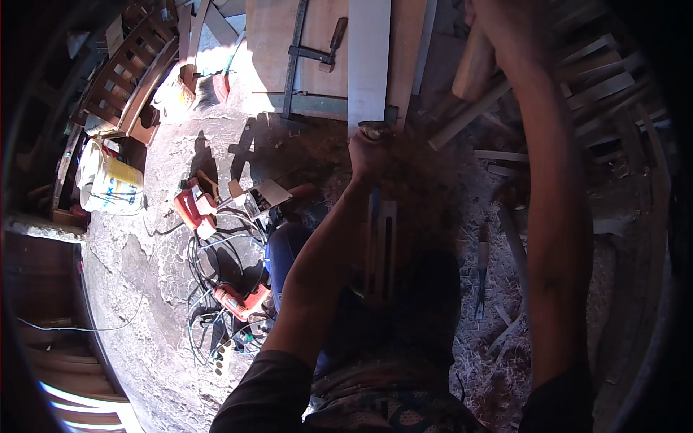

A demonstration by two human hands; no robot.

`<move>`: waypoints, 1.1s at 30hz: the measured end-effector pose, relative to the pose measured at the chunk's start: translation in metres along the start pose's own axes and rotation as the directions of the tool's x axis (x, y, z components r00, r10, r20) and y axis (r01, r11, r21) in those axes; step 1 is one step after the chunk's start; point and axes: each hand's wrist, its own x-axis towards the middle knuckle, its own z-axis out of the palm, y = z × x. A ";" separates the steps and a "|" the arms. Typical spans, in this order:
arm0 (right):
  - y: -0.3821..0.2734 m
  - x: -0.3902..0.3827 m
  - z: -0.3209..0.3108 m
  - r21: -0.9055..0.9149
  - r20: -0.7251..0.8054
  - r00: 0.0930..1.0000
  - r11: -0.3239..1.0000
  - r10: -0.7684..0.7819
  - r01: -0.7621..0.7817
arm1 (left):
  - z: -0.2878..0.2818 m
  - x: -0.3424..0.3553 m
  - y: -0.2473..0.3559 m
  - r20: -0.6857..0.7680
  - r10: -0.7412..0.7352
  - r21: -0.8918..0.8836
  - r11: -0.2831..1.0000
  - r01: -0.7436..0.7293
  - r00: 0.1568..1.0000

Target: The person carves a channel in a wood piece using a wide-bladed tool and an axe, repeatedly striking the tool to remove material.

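Note:
My left hand [368, 153] is closed at the near end of a long pale board [369, 61]. A small object with a worn, brownish end [374, 130] pokes out of its grip; the rest is hidden by the fingers. Raised at the upper right, my right hand [502, 32] is wrapped around a thick, round-ended piece of wood [474, 66], blurred and cut off by the picture's top. A long slotted piece [381, 245] stands out between my legs, under the left wrist. On the floor to the right lies a chisel [481, 270] with a wooden handle.
A bar clamp [294, 61] lies over a light wooden panel [267, 43]. Corded red power tools [193, 209] [242, 302] and tangled cables are on the floor at left, near a white bucket [112, 177]. Wood offcuts [599, 90] pile up at right; shavings litter the ground.

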 end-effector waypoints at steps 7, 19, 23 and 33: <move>0.109 -0.083 0.000 -0.453 0.809 0.553 0.812 0.200 0.369 | 0.008 -0.005 0.006 -0.025 0.078 0.036 0.996 -0.077 0.997; 0.198 -0.111 0.028 -0.423 0.808 0.589 0.718 0.021 0.553 | 0.014 -0.021 0.012 -0.058 -0.023 0.232 0.972 0.036 0.998; 0.155 -0.151 -0.027 -0.355 0.690 0.680 0.935 0.247 0.021 | 0.014 -0.019 0.010 -0.172 0.175 0.081 0.983 -0.163 0.969; 0.171 -0.292 -0.094 -0.096 0.455 0.453 0.547 0.767 -0.831 | 0.027 0.036 -0.032 0.292 -0.536 0.053 0.836 0.547 0.792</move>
